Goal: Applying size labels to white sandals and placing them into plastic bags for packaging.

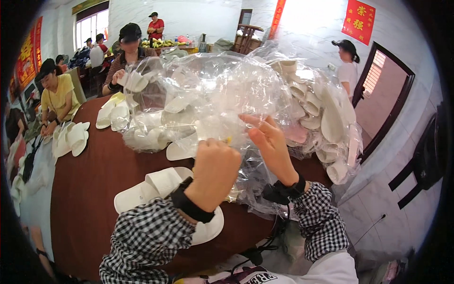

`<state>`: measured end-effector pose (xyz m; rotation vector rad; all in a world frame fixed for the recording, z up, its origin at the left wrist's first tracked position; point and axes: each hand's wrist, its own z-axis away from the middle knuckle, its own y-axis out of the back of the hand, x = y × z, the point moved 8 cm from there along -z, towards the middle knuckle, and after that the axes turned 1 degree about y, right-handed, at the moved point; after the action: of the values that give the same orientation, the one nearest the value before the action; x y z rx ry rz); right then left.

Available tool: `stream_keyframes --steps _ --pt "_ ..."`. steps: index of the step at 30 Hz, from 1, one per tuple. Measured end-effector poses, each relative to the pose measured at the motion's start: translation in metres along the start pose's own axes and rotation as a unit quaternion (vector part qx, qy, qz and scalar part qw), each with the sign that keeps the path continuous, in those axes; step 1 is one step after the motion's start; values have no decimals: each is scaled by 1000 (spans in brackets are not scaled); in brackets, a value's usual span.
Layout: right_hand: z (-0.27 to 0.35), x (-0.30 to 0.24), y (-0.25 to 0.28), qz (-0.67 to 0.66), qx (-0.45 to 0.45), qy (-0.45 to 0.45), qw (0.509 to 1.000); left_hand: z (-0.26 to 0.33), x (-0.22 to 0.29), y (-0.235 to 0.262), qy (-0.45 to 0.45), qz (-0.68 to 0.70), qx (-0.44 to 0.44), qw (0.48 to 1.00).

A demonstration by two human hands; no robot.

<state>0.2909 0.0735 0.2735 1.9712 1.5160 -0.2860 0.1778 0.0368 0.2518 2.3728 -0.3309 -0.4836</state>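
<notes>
Fingers of my left hand [215, 173] curl into a closed fist, knuckles toward the camera, pinching a fold of the clear plastic bag [208, 90] at their top; a small yellow speck shows just beside the thumb, too small to identify. Left to right across the view: at the far left edge, a seated person in a yellow shirt [57, 94] leans on the brown table [90, 184], with pairs of white slippers [71, 138] lying flat near that person's arms. Further right, another small stack of white slippers [112, 113] rests in front of a person in a dark cap [128, 47], who holds a slipper up. Below my left wrist, one white slipper pair [151, 187] lies on the table, partly under my checked sleeve [146, 236]. At centre, the bag stands crumpled on the table, raised between both hands, with white slippers visible through it. My right hand [272, 144] holds the bag's film with thumb and forefinger pressed together, the remaining fingers loosely extended. To the right, a second clear bag [326, 118], full of white slippers, sits at the table's edge, touching the first. Beyond it, a person in white [349, 71] stands by a dark doorway [385, 94].
</notes>
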Motion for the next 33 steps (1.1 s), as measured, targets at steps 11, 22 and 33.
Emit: stream_keyframes --steps 11,22,33 --pt "-37 -2 104 90 159 42 982 -28 -79 61 -1 208 174 962" --pt "-16 -119 218 124 113 150 974 -119 -125 75 -20 -64 394 917" --pt "267 -92 435 -319 239 38 917 34 30 15 -449 452 -414 650"
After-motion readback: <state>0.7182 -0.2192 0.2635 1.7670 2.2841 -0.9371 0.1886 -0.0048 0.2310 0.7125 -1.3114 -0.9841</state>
